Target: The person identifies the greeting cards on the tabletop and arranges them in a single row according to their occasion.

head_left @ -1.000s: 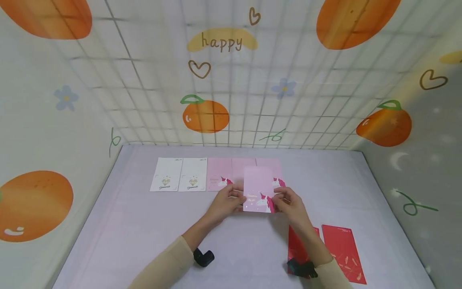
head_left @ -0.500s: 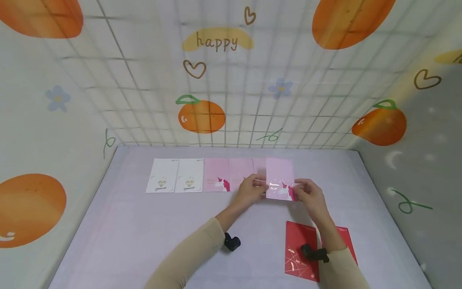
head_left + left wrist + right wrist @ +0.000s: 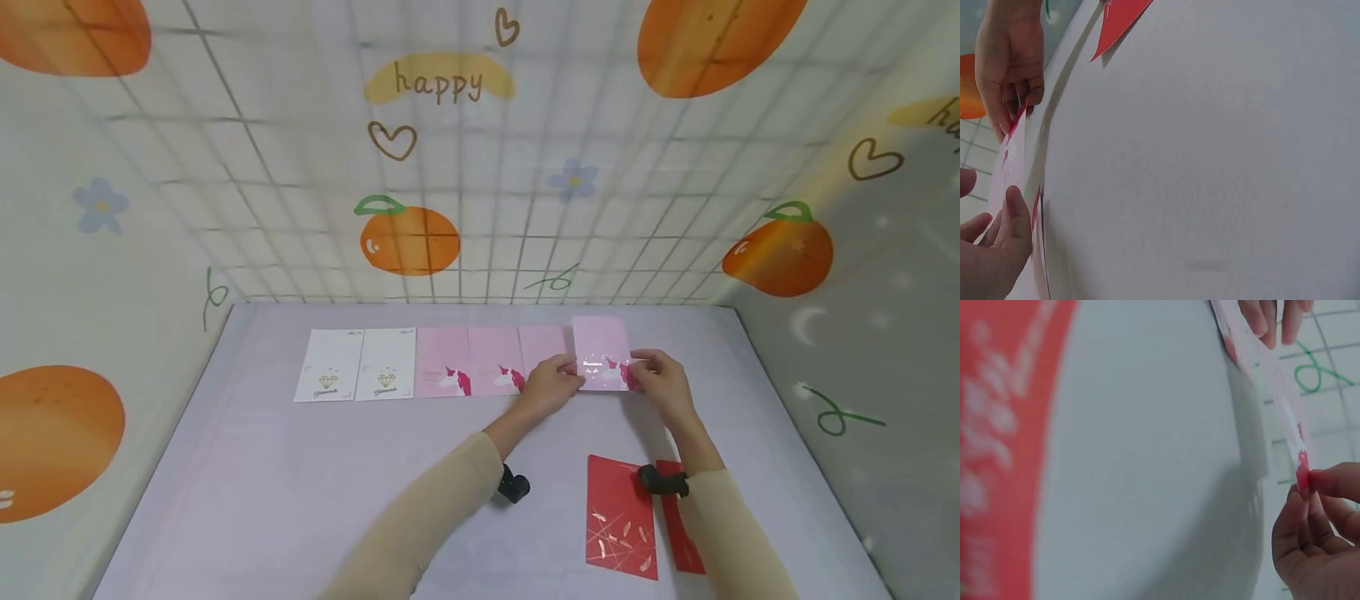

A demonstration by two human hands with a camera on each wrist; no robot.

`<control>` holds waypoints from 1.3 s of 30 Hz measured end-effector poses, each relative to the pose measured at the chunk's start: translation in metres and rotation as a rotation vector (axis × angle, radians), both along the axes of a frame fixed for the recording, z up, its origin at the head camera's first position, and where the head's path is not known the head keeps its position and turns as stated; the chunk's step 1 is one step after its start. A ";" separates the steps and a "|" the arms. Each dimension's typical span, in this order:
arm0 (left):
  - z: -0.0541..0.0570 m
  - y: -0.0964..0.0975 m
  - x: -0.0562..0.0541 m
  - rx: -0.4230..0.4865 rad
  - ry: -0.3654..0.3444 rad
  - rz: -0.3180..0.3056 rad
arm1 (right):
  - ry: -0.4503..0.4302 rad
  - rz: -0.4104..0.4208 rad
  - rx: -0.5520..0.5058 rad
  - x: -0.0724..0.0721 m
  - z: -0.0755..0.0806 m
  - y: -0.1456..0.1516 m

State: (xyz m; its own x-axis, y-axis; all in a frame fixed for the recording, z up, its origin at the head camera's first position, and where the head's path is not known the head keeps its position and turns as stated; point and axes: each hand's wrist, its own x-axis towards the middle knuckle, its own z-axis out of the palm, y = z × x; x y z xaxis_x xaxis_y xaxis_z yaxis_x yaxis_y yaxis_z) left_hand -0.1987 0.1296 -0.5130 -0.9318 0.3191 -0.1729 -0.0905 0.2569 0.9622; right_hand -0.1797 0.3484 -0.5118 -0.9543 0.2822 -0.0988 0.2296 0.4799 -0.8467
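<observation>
Left hand point(image 3: 553, 382) pinches the lower left edge of a pink unicorn card point(image 3: 602, 353), thumb on the face, fingers behind; the right hand point(image 3: 660, 385) pinches the lower right corner of the same card. In the wrist views the card is lifted off the worktop point(image 3: 300, 492), tilted, with its near edge raised between the two hands and a shadow under it. The held card sits at the right end of a row of cards along the far side of the worktop, just beside the last laid pink card point(image 3: 542, 348). Row from left: two white cards with a gold diamond print point(image 3: 356, 364), then pink unicorn cards point(image 3: 468, 362) lying flat, edges touching. Both forearms wear beige sleeves point(image 3: 442, 517), each with a small black camera at the wrist point(image 3: 513, 485). Near the right forearm, two red cards with gold marks point(image 3: 621, 517) lie flat, well apart from the row; the right one is partly covered by the sleeve. Backdrop: gridded wall cloth point(image 3: 480, 167) printed with oranges, hearts and the word "happy".
</observation>
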 end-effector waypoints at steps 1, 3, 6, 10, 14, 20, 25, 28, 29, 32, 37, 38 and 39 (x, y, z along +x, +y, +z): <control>0.000 0.002 0.000 -0.006 -0.001 -0.007 | -0.007 -0.004 0.003 -0.003 -0.001 0.001; -0.001 0.004 0.001 -0.015 -0.007 -0.023 | -0.024 -0.011 0.008 -0.006 -0.003 0.003; -0.002 0.005 0.002 -0.037 -0.010 -0.041 | -0.062 -0.026 0.004 -0.009 -0.006 0.004; -0.002 0.006 0.005 -0.086 -0.002 -0.069 | -0.108 -0.046 -0.002 -0.009 -0.008 0.004; -0.004 0.006 0.007 -0.146 0.010 -0.085 | -0.130 -0.052 -0.003 -0.008 -0.010 0.003; -0.007 0.006 0.007 -0.156 0.020 -0.093 | -0.149 -0.069 0.002 -0.011 -0.012 0.000; -0.008 0.005 0.008 -0.150 0.022 -0.099 | -0.149 -0.081 0.021 -0.013 -0.014 -0.001; -0.009 0.005 0.008 -0.137 0.021 -0.103 | -0.145 -0.087 0.037 -0.014 -0.016 -0.001; -0.009 0.005 0.008 -0.135 0.021 -0.102 | -0.145 -0.089 0.041 -0.014 -0.016 -0.001; -0.009 0.004 0.008 -0.132 0.018 -0.104 | -0.140 -0.085 0.045 -0.015 -0.017 -0.001; -0.009 0.003 0.009 -0.134 0.025 -0.104 | -0.140 -0.078 0.038 -0.015 -0.017 0.000; -0.009 0.002 0.009 -0.129 0.030 -0.102 | -0.138 -0.076 0.030 -0.015 -0.016 0.000; -0.009 0.002 0.009 -0.125 0.037 -0.102 | -0.139 -0.076 0.023 -0.015 -0.016 0.000</control>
